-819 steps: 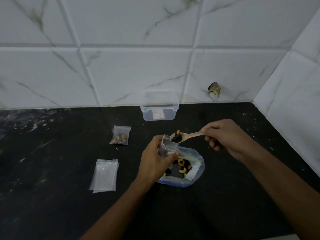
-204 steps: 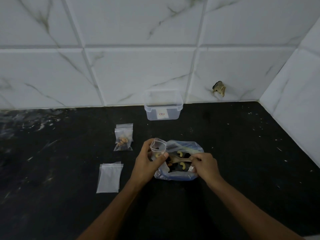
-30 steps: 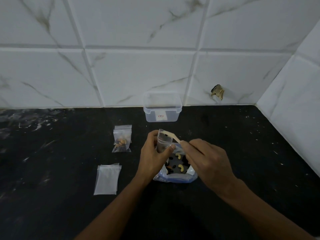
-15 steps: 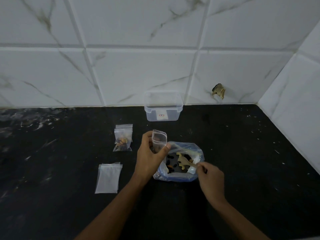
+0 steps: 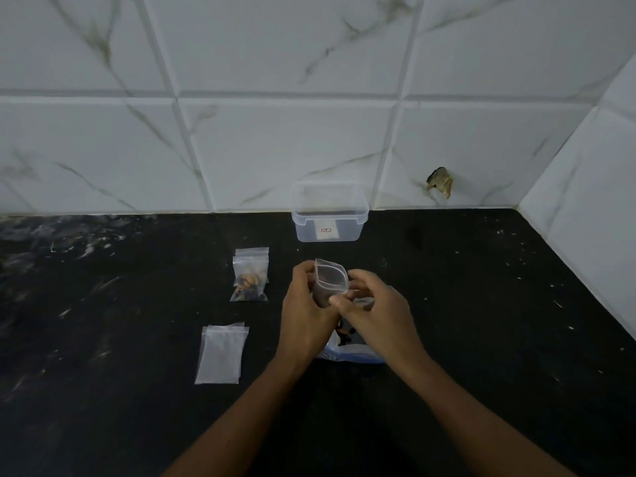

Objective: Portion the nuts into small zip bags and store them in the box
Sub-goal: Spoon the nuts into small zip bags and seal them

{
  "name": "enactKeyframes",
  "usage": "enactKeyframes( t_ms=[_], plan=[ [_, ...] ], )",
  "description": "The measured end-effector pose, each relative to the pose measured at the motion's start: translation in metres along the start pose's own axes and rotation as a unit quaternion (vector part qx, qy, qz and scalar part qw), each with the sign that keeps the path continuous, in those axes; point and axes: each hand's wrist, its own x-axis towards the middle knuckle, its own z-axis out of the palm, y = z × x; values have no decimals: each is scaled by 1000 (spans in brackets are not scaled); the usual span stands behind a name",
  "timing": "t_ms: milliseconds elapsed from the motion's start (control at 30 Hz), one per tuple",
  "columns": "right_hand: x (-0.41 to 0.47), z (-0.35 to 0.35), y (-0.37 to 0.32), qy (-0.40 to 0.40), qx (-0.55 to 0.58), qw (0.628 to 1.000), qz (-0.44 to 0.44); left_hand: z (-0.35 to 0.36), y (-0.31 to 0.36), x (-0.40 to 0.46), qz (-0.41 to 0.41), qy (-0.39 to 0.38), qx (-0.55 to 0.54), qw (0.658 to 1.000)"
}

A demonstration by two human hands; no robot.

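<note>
Both your left hand [image 5: 303, 304] and right hand [image 5: 371, 304] pinch the open small zip bag [image 5: 328, 282] above the nut pouch [image 5: 351, 352]; press its seal shut next.

Home kitchen corner, as we read it: black stone tabletop [image 5: 481, 321] flecked white, meeting white marble-veined wall tiles [image 5: 275, 149] on two sides; clear plastic food box [image 5: 328, 215] against the back wall.
</note>
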Motion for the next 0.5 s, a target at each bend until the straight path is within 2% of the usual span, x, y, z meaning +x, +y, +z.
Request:
enactKeyframes(
  t_ms=[133, 267, 433, 500],
  plan=[
    [14, 1, -12, 0, -2, 999, -43, -6, 11, 1, 9, 4, -16, 1000],
    [30, -13, -18, -15, -17, 994, -103, -22, 19, 8, 9, -42, -16, 999],
    [51, -33, -26, -92, -16, 990, -104, -47, 31, 29, 23, -85, -26, 996],
    [55, -34, -27, -100, -14, 989, -109, -50, 35, 35, 35, -92, -36, 995]
  ],
)
